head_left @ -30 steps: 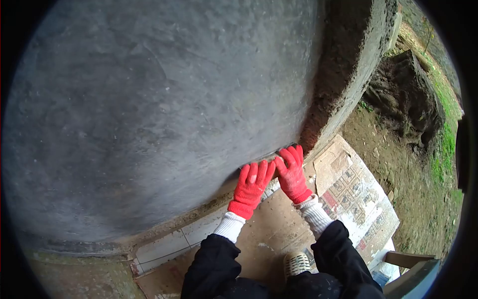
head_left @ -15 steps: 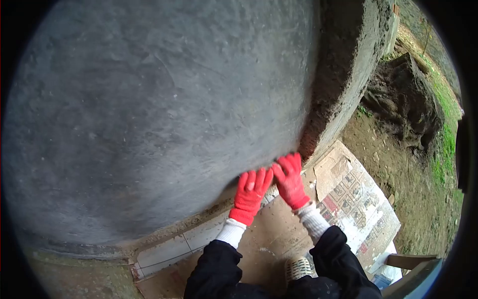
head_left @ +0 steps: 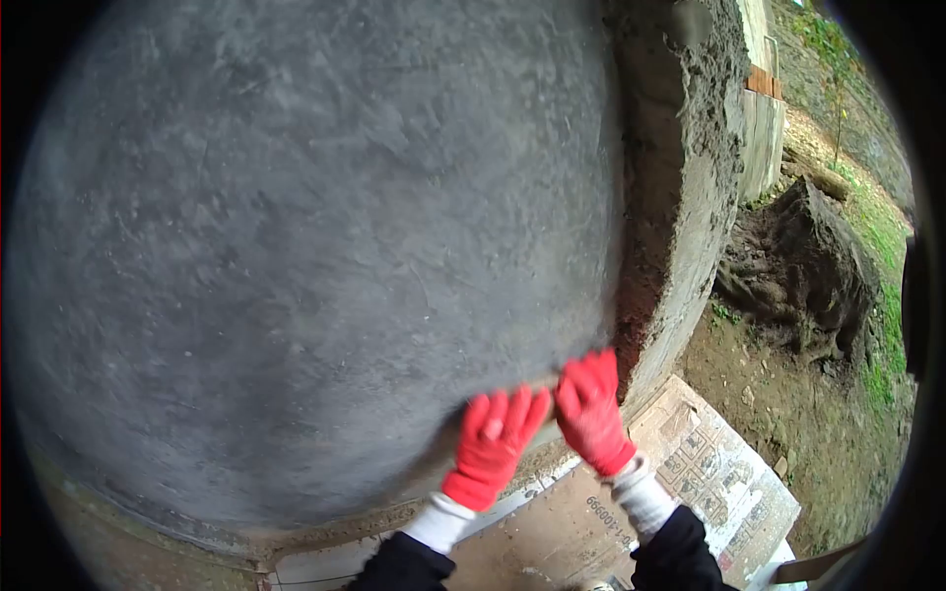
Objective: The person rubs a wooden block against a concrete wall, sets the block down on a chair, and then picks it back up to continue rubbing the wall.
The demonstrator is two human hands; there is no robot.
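Both my hands wear red gloves and rest against the lower right part of a grey plastered wall (head_left: 325,256). My left hand (head_left: 500,438) has its fingers bent over the top of something thin, mostly hidden beneath them. Just to its right, my right hand (head_left: 591,409) is closed in the same way, beside the rough inner corner of the wall. A small tan edge (head_left: 542,382) shows between the two hands; what it belongs to I cannot make out. A dark shadow lies on the wall left of my left hand.
A rough concrete edge (head_left: 705,207) runs down the wall's right side. Below are white tiles (head_left: 325,565), brown cardboard (head_left: 552,527) and a stained printed sheet (head_left: 724,473). Outside, a dark covered mound (head_left: 803,266) stands on bare soil and grass.
The view has tilted upward, showing more wall. Both hands have moved a little up the wall from its bottom edge, and more of the tan edge shows between them.
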